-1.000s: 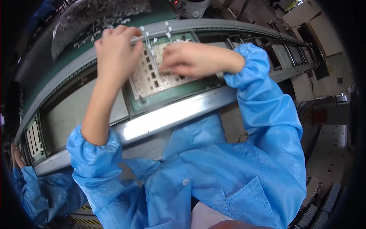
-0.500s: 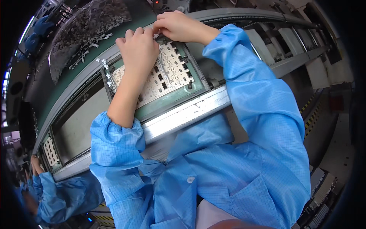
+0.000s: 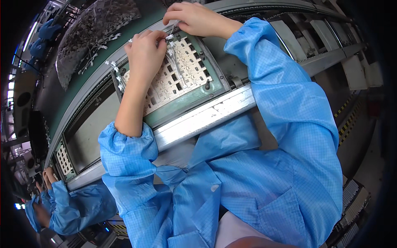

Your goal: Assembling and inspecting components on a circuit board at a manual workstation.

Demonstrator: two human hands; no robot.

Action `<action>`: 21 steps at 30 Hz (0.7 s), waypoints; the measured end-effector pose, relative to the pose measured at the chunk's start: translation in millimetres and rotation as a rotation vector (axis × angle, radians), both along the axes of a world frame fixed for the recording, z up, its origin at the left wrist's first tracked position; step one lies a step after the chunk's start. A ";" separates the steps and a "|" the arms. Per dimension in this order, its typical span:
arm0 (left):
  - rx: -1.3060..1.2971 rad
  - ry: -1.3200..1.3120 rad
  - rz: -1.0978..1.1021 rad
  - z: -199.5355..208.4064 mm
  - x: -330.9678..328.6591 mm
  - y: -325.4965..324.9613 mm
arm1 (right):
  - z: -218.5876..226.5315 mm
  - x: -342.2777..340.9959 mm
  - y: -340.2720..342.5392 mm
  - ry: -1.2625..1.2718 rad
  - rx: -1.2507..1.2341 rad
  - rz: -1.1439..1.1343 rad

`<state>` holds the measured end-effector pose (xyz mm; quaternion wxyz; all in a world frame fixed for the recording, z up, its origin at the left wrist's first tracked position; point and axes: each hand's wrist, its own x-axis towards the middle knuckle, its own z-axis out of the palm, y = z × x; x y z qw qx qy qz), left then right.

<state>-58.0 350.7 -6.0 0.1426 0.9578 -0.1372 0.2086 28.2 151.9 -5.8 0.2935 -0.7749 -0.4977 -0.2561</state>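
Observation:
Under my left hand [image 3: 144, 53] lies a pale circuit board panel [image 3: 165, 87] with rows of dark parts, set in a green fixture tray [image 3: 182, 105]. The fingers of that hand are closed at the panel's far edge around a small white connector [image 3: 169, 37]. White wires [image 3: 177, 68] stretch across the panel. Beyond the tray's far edge, my right hand [image 3: 198, 18] is pinched on a thin white wire [image 3: 175, 25] that runs down toward the connector. Part of the panel is hidden by my left forearm.
A metal rail [image 3: 206, 115] runs along the near side of the conveyor. A clear plastic bag [image 3: 97, 33] full of white connectors stands at the far left, with loose wire leads [image 3: 93, 58] beside it. At left, another person [image 3: 70, 206] works by a second board [image 3: 63, 159].
My right hand has drawn slightly away from my left, and a wire now shows between them. The connector at my left fingertips shows more plainly.

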 end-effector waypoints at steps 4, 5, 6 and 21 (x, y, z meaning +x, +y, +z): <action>-0.063 0.001 -0.004 0.7 -2.7 -3.2 | 8.9 -3.7 -1.5 -0.101 -0.308 -0.140; -0.069 -0.026 -0.008 1.9 -3.5 -4.7 | 6.1 5.3 -4.2 -0.004 -0.194 -0.043; -0.066 -0.026 -0.004 1.8 -3.8 -4.9 | 5.5 8.1 -4.2 0.092 -0.080 0.056; -0.027 -0.034 0.001 -2.2 -1.7 -0.7 | 20.2 -1.2 -5.7 0.424 -0.303 -0.032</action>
